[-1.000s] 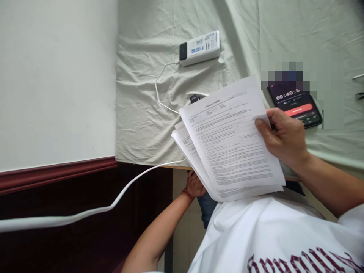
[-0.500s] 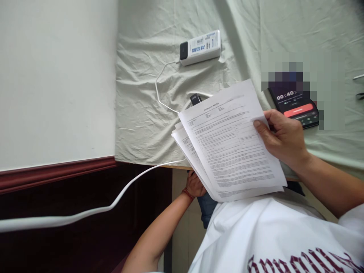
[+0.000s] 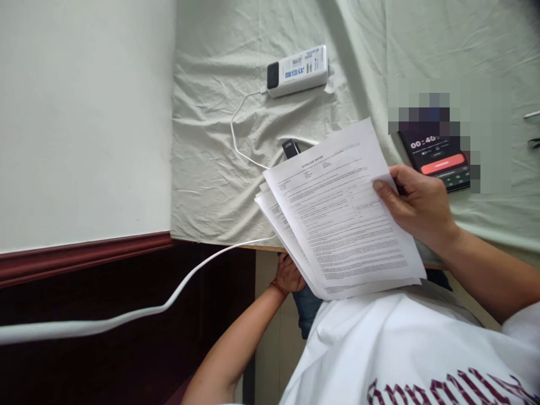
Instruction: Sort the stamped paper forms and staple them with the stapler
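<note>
My right hand [image 3: 417, 202] grips the right edge of a stack of printed papers [image 3: 337, 219], thumb on top and fingers underneath. The top sheet is headed "OVERLEAF NOTES", and more sheets fan out beneath it on the left. The stack is tilted over the table's front edge, its lower end against my white shirt. My left hand [image 3: 290, 274], with a red cord at the wrist, is low beside the stack's left edge. The papers cover part of it, so I cannot tell what its fingers do.
A white power bank [image 3: 297, 72] with a cable lies on the green tablecloth [image 3: 215, 124]. A small black device [image 3: 290, 148] is partly under the papers. A phone [image 3: 439, 160] showing a timer lies at right. A white cord [image 3: 169, 304] crosses the lower left, below the wall [image 3: 84, 124].
My right hand and the top sheet have shifted very slightly left. The left hand stays where it was.
</note>
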Available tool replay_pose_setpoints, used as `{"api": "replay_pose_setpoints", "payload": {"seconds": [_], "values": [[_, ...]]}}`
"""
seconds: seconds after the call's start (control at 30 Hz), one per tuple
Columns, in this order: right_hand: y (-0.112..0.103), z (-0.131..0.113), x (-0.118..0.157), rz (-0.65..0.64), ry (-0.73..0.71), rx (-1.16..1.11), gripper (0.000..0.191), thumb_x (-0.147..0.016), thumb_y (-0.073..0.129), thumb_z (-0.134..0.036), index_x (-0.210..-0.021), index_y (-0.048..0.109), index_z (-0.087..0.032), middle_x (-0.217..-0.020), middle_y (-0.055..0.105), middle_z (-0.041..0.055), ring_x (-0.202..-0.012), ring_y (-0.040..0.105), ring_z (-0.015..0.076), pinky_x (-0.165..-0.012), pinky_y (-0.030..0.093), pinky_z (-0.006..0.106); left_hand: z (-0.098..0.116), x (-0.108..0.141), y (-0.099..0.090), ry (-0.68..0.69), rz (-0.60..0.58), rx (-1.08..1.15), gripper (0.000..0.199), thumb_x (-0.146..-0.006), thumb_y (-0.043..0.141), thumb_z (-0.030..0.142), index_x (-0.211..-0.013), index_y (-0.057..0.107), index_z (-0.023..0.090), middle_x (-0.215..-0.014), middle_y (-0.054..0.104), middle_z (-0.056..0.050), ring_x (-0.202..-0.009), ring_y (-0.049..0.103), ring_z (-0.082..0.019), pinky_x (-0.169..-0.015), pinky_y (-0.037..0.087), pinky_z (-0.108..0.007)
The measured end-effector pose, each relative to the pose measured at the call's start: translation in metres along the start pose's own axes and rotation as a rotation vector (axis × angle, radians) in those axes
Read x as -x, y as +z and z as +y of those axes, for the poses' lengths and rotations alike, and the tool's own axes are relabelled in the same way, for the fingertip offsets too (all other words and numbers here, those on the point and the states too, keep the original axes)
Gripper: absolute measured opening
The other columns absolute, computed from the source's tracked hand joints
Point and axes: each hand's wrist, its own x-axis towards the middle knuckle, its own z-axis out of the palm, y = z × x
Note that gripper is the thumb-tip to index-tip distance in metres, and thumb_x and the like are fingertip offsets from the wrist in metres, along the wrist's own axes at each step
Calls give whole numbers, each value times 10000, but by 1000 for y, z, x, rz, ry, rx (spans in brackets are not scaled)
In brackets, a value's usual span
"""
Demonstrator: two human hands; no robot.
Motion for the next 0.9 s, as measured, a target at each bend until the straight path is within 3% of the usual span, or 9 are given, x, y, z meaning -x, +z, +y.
{"api": "replay_pose_setpoints", "payload": {"seconds": [0.27,0.4,0.53,0.67,0.8,0.9], "values": [[-1,-3,-1,-46,-46,31,188,-929,649,-351,-801,616,-218,-590,502,-53,-502,410,105,-494,320,269,-1,4,2,-15,-47,-3,51,-676,630,242,-706,588,237,-648,613,-35,-709,593,-248,-803,394,-467],[1,-2,1,-82,-34,12,155,-944,637,-347,-836,620,-237,-610,508,-49,-520,443,123,-514,364,278,-2,5,3,-42,-84,-31,60,-662,633,252,-709,597,246,-650,626,-36,-711,605,-255,-807,414,-475],[5,3,1,-36,-128,16,111,-948,630,-345,-1000,656,-250,-856,648,31,-727,598,197,-637,510,346,-1,6,3,-42,-97,-49,88,-637,643,251,-720,613,249,-681,661,-53,-735,631,-272,-833,415,-492],[7,6,0,47,-185,8,302,-952,623,-340,-1245,640,-267,-1207,665,119,-1028,646,276,-758,604,422,-1,5,2,-33,-96,-50,73,-640,634,264,-707,608,249,-649,642,-50,-710,625,-266,-817,413,-483],[10,7,2,11,-211,32,376,-976,580,-324,-1346,623,-280,-1312,633,135,-1150,632,308,-821,628,470,-1,4,2,-45,-111,-46,94,-643,640,265,-735,633,251,-706,674,-57,-756,647,-275,-825,424,-489],[12,7,4,-41,-266,72,365,-991,541,-288,-1345,629,-304,-1307,643,125,-1201,622,326,-955,587,551,-1,4,1,-48,-106,-44,78,-650,635,268,-725,627,250,-686,661,-56,-729,630,-265,-817,419,-486]]}}
